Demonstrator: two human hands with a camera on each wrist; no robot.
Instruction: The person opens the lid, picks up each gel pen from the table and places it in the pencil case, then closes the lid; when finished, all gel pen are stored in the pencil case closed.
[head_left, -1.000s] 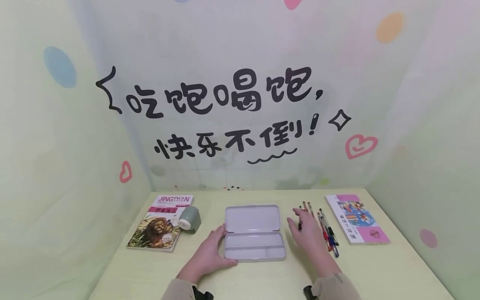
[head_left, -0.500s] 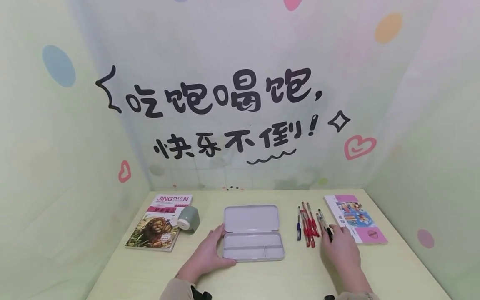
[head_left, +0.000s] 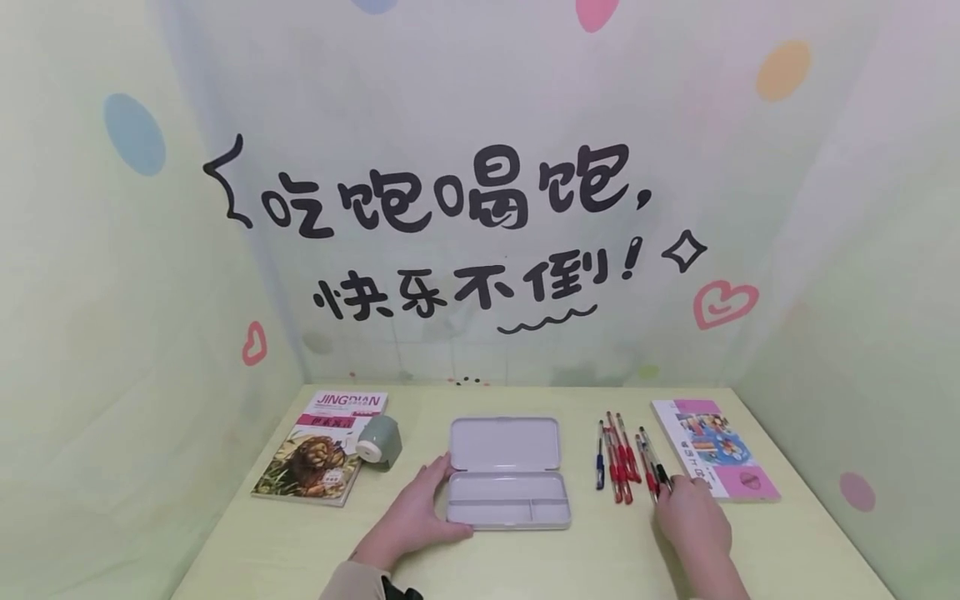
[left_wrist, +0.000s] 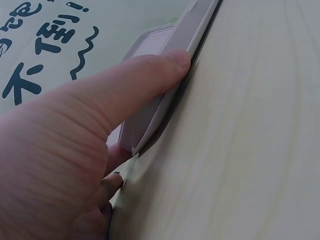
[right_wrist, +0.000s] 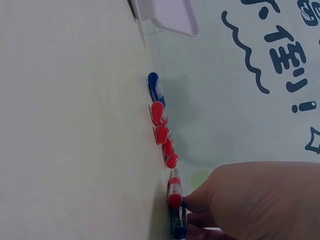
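Desk (head_left: pixel 525 567) is pale yellow-green w/ faint wood grain, smooth and matte, boxed in on three sides by a soft backdrop printed w/ pastel dots, pink hearts and black brush lettering. Open pencil case (head_left: pixel 508 475) sits mid-desk: grey-white, hard, rounded corners, lid laid flat behind a shallow tray split by thin dividers. Left hand (head_left: pixel 416 517) rests against the case's left edge, fingers mostly straight, thumb pressed on the rim, nothing gripped. Row of pens (head_left: pixel 626 458) lies right of the case, well apart from it: one blue at the left, several red, then darker ones, all slim w/ glossy caps. Right hand (head_left: pixel 693 521) is at the near end of the rightmost pens, fingertips (right_wrist: pixel 192 202) touching a dark pen beside a red-capped one; can't tell if they pinch it. Pink-cover booklet (head_left: pixel 716 450) lies just right of the pens. Far left: lion-cover book (head_left: pixel 315 462) w/ a small rounded grey-green sharpener (head_left: pixel 378 440) at its right edge.
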